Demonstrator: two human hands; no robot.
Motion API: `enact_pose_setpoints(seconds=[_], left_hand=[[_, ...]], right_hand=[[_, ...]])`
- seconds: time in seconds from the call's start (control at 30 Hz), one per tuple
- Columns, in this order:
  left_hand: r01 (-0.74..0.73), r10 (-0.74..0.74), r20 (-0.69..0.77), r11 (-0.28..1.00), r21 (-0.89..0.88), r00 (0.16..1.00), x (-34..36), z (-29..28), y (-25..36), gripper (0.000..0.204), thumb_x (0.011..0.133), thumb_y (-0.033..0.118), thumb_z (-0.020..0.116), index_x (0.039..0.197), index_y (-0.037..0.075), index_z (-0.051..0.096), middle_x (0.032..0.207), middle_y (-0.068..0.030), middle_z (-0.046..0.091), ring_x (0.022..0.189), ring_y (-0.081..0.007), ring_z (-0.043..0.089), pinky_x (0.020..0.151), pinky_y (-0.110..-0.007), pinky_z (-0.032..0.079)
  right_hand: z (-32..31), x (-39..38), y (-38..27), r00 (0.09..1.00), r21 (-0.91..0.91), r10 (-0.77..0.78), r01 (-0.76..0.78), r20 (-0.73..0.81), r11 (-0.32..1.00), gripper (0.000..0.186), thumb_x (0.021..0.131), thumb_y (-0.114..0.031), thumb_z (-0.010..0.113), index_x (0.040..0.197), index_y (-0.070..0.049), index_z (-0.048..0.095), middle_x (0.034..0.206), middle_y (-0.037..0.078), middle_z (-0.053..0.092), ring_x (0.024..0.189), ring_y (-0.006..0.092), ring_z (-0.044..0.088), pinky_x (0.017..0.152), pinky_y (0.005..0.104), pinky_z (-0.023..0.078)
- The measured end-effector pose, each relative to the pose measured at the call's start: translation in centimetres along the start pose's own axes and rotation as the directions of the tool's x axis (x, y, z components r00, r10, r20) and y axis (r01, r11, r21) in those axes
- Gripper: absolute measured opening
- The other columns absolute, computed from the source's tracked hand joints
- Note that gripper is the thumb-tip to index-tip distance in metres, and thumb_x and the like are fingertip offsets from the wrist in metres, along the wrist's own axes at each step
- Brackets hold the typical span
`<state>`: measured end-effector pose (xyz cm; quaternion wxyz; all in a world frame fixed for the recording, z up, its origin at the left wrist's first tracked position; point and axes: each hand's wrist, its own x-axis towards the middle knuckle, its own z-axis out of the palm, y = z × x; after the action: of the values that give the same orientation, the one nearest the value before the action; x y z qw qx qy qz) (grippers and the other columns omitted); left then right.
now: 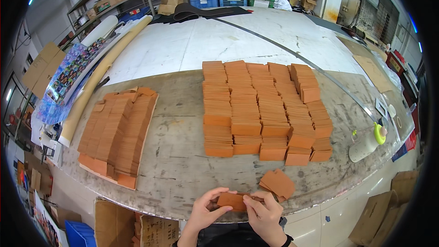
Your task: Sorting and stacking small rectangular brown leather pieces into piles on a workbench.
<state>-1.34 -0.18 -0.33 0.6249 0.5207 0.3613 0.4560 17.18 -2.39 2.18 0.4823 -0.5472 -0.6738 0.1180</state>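
Note:
Between my two hands, at the table's near edge, is a small orange-brown leather-like piece point(231, 201). My left hand point(206, 209) grips its left end, thumb in front and fingers behind. Fingers of my right hand point(265, 212) pinch its right end. Just beyond my right hand lies a small fanned pile of similar pieces point(278, 184). Farther off, a big block of the same pieces point(256, 110) stands in several packed rows. To the left, more pieces point(116, 128) lie in overlapping rows on a flat board point(147, 139).
A pale bottle with a green lid point(366, 144) lies at the right. A long metal strip point(297, 55) crosses the table beyond the block. Long rolls point(103, 71) line the left edge. Below the near edge stands an open cardboard box point(157, 232) beside a blue crate point(78, 233).

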Motion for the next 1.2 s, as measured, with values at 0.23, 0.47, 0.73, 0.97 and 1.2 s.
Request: enact_pose_setpoints(seconds=[0.23,0.47,0.73,0.97,1.2], left_hand=[[0.026,-0.027,-0.089,1.0,-0.014,0.996,0.0,0.4,0.0,0.049,0.087,-0.005,0.07,0.131,0.002,0.05,0.128,-0.0155,0.063,0.11,-0.0166,0.063,0.09,-0.03,0.055],[-0.001,-0.001,-0.12,1.0,-0.013,0.993,0.1,0.6,-0.1,0.049,0.086,-0.006,0.07,0.13,0.001,0.049,0.127,-0.0156,0.064,0.11,-0.0162,0.063,0.089,-0.029,0.055],[0.036,-0.021,-0.09,0.985,0.167,0.996,0.0,0.5,0.4,0.052,0.085,-0.004,0.072,0.132,0.002,0.051,0.124,-0.0142,0.065,0.109,-0.0154,0.062,0.09,-0.03,0.056],[0.039,-0.027,-0.113,0.994,0.103,0.993,0.0,0.5,0.3,0.048,0.085,-0.004,0.072,0.129,0.002,0.052,0.124,-0.0143,0.066,0.11,-0.0162,0.063,0.09,-0.031,0.056],[0.024,-0.021,-0.12,0.999,0.021,0.993,0.0,0.6,-0.2,0.049,0.084,-0.006,0.072,0.127,0.002,0.05,0.125,-0.0145,0.065,0.108,-0.0178,0.064,0.09,-0.031,0.056]], right_hand=[[-0.2,0.4,-0.5,0.989,-0.194,-0.147,0.143,-0.008,0.971,0.026,0.07,0.003,0.077,0.091,-0.01,0.073,0.089,0.007,0.064,0.074,0.0241,0.061,0.061,0.0322,0.051],[0.3,-0.6,-1.4,0.996,-0.116,-0.085,0.08,-0.039,0.99,0.03,0.071,0.005,0.076,0.098,-0.007,0.07,0.092,0.01,0.064,0.075,0.0241,0.061,0.06,0.031,0.051],[0.9,-0.4,-0.2,0.993,-0.117,-0.105,0.099,-0.047,0.988,0.026,0.072,0.008,0.075,0.094,-0.004,0.07,0.093,0.012,0.064,0.073,0.0247,0.065,0.06,0.03,0.053],[0.0,0.1,-0.5,1.0,0.061,0.027,-0.028,0.007,0.998,0.022,0.069,0.007,0.074,0.083,-0.004,0.062,0.1,0.013,0.065,0.087,0.0293,0.065,0.075,0.0358,0.052],[-1.1,0.7,-1.6,0.995,0.127,-0.02,0.007,0.102,0.992,0.023,0.066,0.007,0.071,0.083,-0.005,0.061,0.114,0.017,0.065,0.095,0.0321,0.061,0.08,0.0402,0.049]])
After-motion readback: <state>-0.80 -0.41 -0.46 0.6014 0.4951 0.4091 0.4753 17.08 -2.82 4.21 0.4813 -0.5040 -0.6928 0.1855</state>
